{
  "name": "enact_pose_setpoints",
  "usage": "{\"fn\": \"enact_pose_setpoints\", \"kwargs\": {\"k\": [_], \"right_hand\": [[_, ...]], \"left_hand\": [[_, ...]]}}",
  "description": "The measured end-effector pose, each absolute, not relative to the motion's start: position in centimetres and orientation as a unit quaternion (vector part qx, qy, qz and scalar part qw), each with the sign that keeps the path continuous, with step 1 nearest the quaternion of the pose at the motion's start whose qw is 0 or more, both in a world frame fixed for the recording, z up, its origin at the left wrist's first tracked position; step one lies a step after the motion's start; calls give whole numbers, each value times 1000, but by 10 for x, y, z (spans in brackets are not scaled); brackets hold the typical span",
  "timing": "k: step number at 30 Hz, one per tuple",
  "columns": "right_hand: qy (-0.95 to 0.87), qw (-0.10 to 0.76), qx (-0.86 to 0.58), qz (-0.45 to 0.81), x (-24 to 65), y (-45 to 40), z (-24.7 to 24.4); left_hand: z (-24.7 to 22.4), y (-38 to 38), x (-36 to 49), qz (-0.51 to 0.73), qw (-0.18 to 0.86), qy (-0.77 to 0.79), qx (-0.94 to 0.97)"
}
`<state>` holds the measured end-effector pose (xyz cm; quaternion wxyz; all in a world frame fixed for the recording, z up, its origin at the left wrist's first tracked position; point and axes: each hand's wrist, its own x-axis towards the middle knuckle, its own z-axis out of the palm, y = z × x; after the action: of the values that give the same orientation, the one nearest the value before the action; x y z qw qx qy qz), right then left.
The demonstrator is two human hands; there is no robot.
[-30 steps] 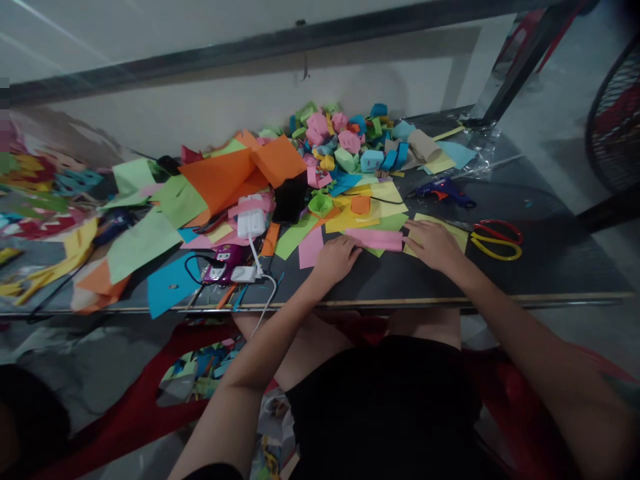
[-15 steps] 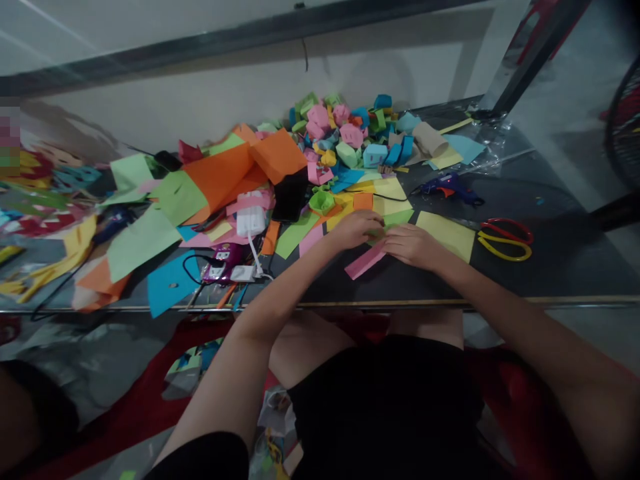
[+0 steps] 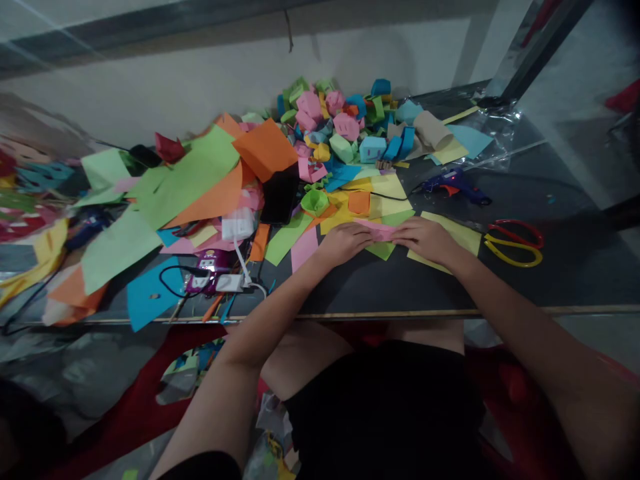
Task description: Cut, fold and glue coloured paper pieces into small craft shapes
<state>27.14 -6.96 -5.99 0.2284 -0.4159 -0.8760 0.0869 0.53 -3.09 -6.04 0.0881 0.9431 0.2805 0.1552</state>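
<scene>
A folded pink paper strip (image 3: 379,231) stretches sideways between my two hands, low over the table. My left hand (image 3: 346,243) has its fingers closed on the strip's left end. At the right end, my right hand (image 3: 424,240) grips it with fingers pressed together. Green paper (image 3: 383,251) shows beneath the strip, and a yellow sheet (image 3: 453,235) lies partly under my right hand. Just beyond the strip sit a small orange paper box (image 3: 359,203) and a green paper cup shape (image 3: 315,201).
Folded paper pieces (image 3: 345,127) heap up at the back. Scissors (image 3: 515,244) and a blue glue gun (image 3: 457,185) lie to the right. Left are loose coloured sheets (image 3: 190,173), a black phone (image 3: 278,198), a white adapter (image 3: 238,225) and a purple power strip (image 3: 207,270) with cords.
The pink strip, slanting toward the table's front edge before, now lies level between both hands, slightly farther back. My hands have moved apart. The camera view has shifted a little.
</scene>
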Motion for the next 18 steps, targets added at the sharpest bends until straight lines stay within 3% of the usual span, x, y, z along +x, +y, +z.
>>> {"fn": "enact_pose_setpoints", "kwargs": {"k": [3,8,13,18], "right_hand": [[-850,286,-417,149,278,-69,-64],[-816,310,-462,157,278,-73,-61],[-788,285,-514,181,281,-70,-60],[-789,259,-544,122,278,-70,-64]], "left_hand": [[-63,-29,5,168,87,268,944],[-59,-33,10,148,56,282,946],[-60,-39,17,137,37,322,936],[-61,-41,22,143,122,421,888]]}}
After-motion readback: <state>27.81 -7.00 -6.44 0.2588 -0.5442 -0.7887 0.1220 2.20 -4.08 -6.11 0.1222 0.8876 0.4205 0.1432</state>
